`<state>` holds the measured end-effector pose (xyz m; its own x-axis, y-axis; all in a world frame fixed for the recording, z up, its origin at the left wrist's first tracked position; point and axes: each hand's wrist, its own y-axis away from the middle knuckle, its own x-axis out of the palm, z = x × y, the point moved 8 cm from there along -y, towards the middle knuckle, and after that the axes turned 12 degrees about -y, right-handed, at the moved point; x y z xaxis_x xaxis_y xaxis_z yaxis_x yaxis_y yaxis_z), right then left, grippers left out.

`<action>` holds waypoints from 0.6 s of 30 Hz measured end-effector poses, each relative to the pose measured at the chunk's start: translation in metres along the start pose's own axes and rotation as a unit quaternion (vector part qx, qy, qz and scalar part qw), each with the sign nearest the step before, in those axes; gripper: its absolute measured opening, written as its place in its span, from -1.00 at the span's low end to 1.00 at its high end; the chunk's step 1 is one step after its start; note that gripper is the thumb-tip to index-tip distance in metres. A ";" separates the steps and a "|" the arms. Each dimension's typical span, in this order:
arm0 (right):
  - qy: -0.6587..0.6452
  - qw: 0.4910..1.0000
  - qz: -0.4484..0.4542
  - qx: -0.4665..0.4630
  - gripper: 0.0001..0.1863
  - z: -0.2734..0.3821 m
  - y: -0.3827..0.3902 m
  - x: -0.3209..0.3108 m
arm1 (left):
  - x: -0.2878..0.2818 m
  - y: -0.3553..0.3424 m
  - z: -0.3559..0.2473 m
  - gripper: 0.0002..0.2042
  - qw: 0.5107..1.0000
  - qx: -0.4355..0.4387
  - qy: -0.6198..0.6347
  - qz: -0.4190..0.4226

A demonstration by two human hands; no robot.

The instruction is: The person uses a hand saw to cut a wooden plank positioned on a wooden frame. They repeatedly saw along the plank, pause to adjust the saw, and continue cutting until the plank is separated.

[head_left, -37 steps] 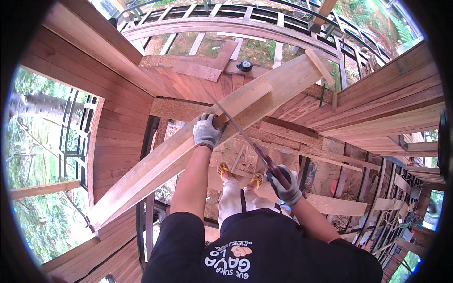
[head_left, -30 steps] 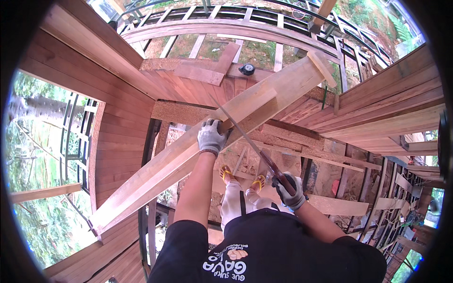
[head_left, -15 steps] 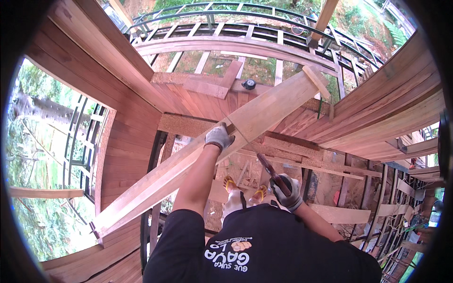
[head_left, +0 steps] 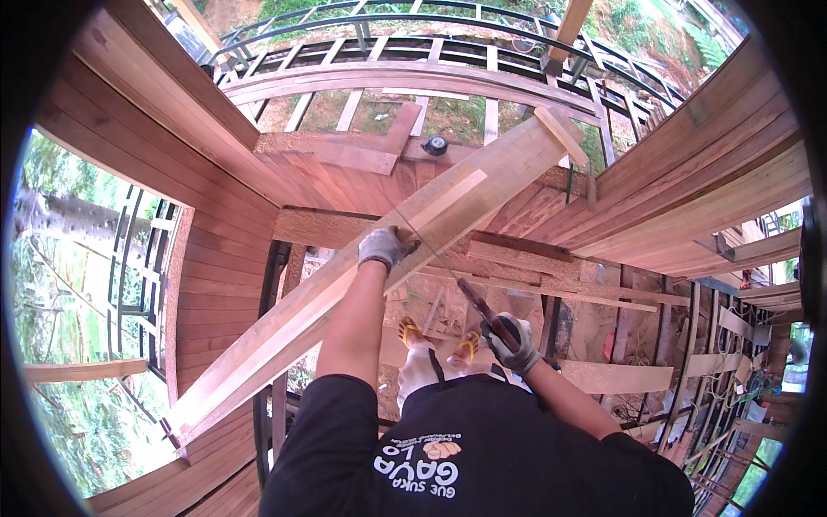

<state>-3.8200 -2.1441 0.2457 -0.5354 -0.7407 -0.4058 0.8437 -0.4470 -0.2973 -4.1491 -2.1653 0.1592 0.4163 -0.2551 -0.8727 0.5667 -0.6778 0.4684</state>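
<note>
A long pale wooden board (head_left: 508,168) runs slantwise from lower left to upper right in front of me. My gloved left hand (head_left: 385,248) is closed over it near the middle, its fingertips by a small brown piece beside the saw line. My gloved right hand (head_left: 513,343) grips the dark brown handle of a handsaw (head_left: 475,297), to the right of my body. The saw's thin blade lies across the board, just right of my left hand. How deep the blade sits in the wood I cannot tell.
A short crosspiece (head_left: 560,136) lies at the board's far end. Beyond it are a round black tape measure (head_left: 435,146) and reddish offcuts (head_left: 357,158) on planking. Plank walls rise left and right. Below, open framing shows ground and my sandalled feet (head_left: 465,346).
The whole view has shifted slightly, so things sit a little further left and up. Both hands keep their grips, with the saw still across the board. A pale strip now shows on the board.
</note>
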 end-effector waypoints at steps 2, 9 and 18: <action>0.030 0.999 -0.011 -0.038 -0.71 0.001 0.004 0.002 | 0.000 0.001 -0.004 -0.30 1.000 -0.006 0.003 -0.007; -0.005 0.997 0.026 0.075 -0.72 0.049 0.025 -0.021 | 0.003 0.000 0.017 -0.36 1.000 -0.009 0.002 -0.023; -0.083 0.991 -0.058 0.090 -0.70 0.011 0.020 -0.007 | 0.032 -0.036 -0.009 -0.71 0.993 0.097 0.059 -0.035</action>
<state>-3.7995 -2.1533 0.2516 -0.6276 -0.7450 -0.2261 0.7785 -0.6045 -0.1689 -4.1500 -2.1433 0.1156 0.4681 -0.1285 -0.8743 0.4541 -0.8138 0.3628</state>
